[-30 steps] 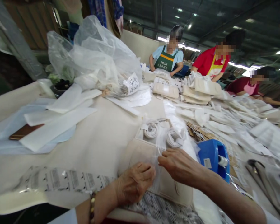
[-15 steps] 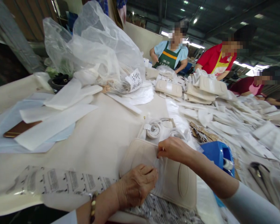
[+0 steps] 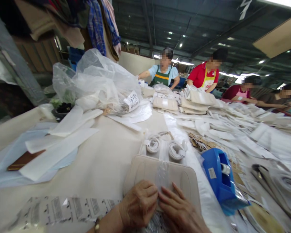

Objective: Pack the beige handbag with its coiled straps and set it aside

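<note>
A beige padded bag lies flat before me, a stitched oval at either side. Down its middle runs a strip of clear plastic. My left hand rests on the bag's near left part, fingers curled together at the strip's edge; whatever they pinch is hidden. Spread over the near middle of the bag, close beside the left, is my right hand, fingers stretched out. Beyond the bag's far edge sit two coiled straps, a left coil and a right coil, each in a white wrap.
A blue tape dispenser stands at the right, near scissors. Printed plastic film lies front left, white strips farther left. A large clear bag stands behind. Co-workers, one in a green apron, are across the table.
My right hand has come down from the bag's far edge to its near middle, its fingers now spread. The view has tilted up, showing more of the dispenser and both coils.
</note>
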### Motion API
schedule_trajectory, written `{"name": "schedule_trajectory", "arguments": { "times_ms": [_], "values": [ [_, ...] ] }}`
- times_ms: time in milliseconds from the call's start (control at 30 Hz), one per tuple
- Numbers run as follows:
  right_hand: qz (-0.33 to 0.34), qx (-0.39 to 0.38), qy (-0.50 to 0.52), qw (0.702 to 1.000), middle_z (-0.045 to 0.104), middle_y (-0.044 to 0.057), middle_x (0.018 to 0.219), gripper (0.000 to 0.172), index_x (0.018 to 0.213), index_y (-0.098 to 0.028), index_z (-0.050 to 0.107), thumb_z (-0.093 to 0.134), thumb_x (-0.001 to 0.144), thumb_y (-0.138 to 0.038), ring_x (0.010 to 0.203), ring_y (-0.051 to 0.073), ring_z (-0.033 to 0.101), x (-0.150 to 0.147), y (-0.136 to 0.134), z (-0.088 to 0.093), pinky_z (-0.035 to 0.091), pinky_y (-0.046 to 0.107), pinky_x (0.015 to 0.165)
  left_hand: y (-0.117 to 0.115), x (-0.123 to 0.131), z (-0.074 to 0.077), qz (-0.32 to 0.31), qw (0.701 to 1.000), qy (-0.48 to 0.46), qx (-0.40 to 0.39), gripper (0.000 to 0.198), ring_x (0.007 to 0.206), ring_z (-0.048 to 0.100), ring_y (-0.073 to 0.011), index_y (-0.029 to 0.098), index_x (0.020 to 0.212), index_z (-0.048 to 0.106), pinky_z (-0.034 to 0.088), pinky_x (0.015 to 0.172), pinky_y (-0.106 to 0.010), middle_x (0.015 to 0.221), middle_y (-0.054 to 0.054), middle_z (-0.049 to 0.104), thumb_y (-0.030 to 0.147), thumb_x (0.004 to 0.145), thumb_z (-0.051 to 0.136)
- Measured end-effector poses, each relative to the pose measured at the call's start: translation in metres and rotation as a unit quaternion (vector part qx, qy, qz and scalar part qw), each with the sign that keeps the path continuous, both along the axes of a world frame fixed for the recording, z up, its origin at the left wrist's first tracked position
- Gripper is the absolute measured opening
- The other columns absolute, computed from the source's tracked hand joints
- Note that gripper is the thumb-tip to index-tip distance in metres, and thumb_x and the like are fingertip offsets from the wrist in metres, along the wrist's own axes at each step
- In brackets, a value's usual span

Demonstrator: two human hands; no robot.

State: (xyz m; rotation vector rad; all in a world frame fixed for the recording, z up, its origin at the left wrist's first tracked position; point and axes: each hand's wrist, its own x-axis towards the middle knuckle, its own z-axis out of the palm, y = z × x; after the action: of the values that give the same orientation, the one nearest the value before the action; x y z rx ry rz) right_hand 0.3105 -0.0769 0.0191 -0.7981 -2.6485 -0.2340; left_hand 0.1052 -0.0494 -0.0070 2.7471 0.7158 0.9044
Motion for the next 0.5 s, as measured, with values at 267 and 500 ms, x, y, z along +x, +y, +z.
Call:
{"name": "schedule_trajectory", "arguments": {
  "times_ms": [267, 500],
  "values": [
    [-0.396, 0.004, 0.195, 0.897, 0.057, 0.016, 0.127, 0.058, 0.144, -0.015, 0.026, 0.048, 0.093, -0.029, 0.108, 0.028, 0.06, 0.052, -0.016, -0.027, 0.059, 0.039, 0.079, 0.015, -0.028, 0.001, 0.343, 0.93, -0.119, 0.062, 0.046, 0.111, 0.055, -0.0294, 0.011, 0.132, 0.038, 0.055, 0.085, -0.048, 0.123, -0.02, 0.054, 0.026, 0.089, 0.044],
    [-0.315, -0.076, 0.286, 0.902, 0.049, 0.014, 0.135, 0.074, 0.148, -0.018, 0.014, 0.053, 0.086, -0.016, 0.118, 0.027, 0.051, 0.012, -0.018, -0.054, 0.053, 0.038, 0.09, 0.008, -0.086, -0.004, 0.335, 0.935, -0.032, 0.109, 0.066, 0.088, 0.067, -0.0226, 0.03, 0.144, 0.022, 0.061, 0.062, -0.032, 0.112, -0.006, 0.064, 0.023, 0.086, 0.053]
  ]
}}
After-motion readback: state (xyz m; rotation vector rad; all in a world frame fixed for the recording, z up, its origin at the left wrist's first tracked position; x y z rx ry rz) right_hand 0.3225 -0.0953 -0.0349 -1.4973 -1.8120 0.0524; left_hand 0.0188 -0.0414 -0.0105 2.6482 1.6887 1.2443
